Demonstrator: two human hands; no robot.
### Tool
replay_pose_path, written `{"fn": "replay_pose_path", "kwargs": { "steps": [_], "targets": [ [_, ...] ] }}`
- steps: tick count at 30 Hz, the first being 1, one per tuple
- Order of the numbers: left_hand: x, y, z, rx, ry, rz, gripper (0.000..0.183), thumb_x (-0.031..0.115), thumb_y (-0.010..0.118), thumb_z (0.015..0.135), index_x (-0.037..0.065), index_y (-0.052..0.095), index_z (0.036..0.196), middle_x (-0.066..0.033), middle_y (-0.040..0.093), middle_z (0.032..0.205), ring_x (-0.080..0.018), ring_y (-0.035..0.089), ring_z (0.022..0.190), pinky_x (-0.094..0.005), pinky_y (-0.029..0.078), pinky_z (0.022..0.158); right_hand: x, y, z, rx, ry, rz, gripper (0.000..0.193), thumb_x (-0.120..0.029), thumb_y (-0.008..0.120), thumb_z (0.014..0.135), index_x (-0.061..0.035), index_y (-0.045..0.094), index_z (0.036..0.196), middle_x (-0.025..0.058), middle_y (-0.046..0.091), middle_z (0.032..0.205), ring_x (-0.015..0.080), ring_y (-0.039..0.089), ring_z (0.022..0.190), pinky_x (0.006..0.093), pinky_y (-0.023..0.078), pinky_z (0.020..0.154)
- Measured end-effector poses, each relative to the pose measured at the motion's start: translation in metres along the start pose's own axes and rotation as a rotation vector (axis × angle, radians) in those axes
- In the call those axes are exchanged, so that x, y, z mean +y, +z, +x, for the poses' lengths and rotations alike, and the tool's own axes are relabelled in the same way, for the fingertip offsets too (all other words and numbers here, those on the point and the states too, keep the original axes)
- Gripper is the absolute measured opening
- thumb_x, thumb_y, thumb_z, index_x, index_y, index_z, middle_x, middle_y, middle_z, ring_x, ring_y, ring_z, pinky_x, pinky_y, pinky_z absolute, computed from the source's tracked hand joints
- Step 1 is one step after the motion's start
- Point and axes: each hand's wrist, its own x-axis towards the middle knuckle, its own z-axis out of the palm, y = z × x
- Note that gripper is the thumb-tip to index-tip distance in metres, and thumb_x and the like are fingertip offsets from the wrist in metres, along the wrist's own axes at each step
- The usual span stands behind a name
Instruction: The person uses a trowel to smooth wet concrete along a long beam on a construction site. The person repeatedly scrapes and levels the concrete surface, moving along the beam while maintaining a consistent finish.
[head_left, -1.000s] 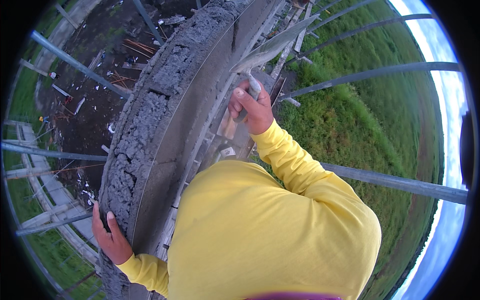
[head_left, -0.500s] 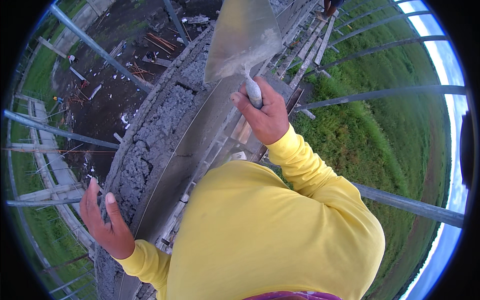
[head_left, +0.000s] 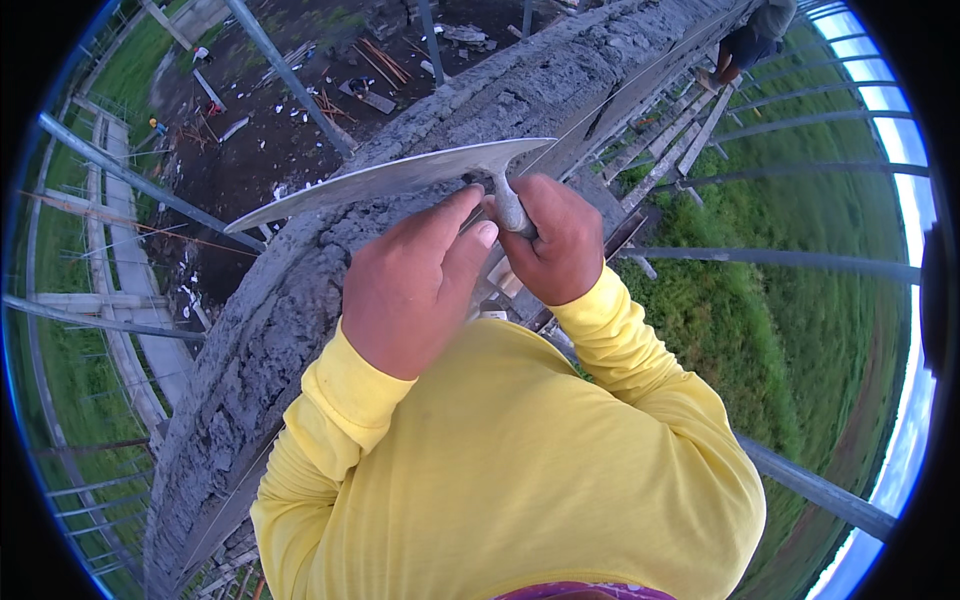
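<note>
Green grass (head_left: 720,330) lies right of a long gray wall (head_left: 250,330). Over the wall, the long trowel (head_left: 390,178) points left from the right hand (head_left: 555,240), which grips its handle (head_left: 511,208). The left hand (head_left: 410,290), thumb and finger apart, is nearer the tip.

Outdoor site in daylight: dark dirt ground (head_left: 268,145) at upper left, strewn with white scraps (head_left: 235,128) and reddish-brown lengths (head_left: 385,65), with pale concrete beams (head_left: 168,365) over grass farther left. Grey metal poles (head_left: 770,258) jut out on both sides; planks (head_left: 707,130) lie upper right. Green field (head_left: 840,340) runs right toward blue-white sky (head_left: 912,425).
</note>
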Motion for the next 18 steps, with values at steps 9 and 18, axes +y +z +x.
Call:
{"fn": "replay_pose_path", "kwargs": {
  "steps": [9,18],
  "targets": [
    [-0.008,0.020,0.012,0.138,-0.154,-0.403,0.019,0.017,0.063,0.101,0.000,0.070,0.104,-0.0074,0.064,0.071,-0.0151,0.060,0.062,-0.0289,0.048,0.061,0.002,0.011,0.009,0.114,-0.172,-0.093,0.032,-0.008,0.078,0.065,-0.0087,0.059,0.090,0.0086,0.052,0.072,0.0329,0.059,0.067,0.0432,0.045,0.058],
    [-0.006,0.026,0.012,0.210,-0.229,-0.483,0.019,0.017,0.065,0.100,-0.001,0.070,0.101,-0.0041,0.064,0.070,-0.0090,0.058,0.062,-0.0259,0.048,0.059,-0.010,0.012,0.004,-0.004,0.131,0.272,0.024,0.000,0.073,0.074,-0.0051,0.060,0.094,0.0154,0.059,0.078,0.0386,0.062,0.072,0.0420,0.049,0.063]
  ]
}}
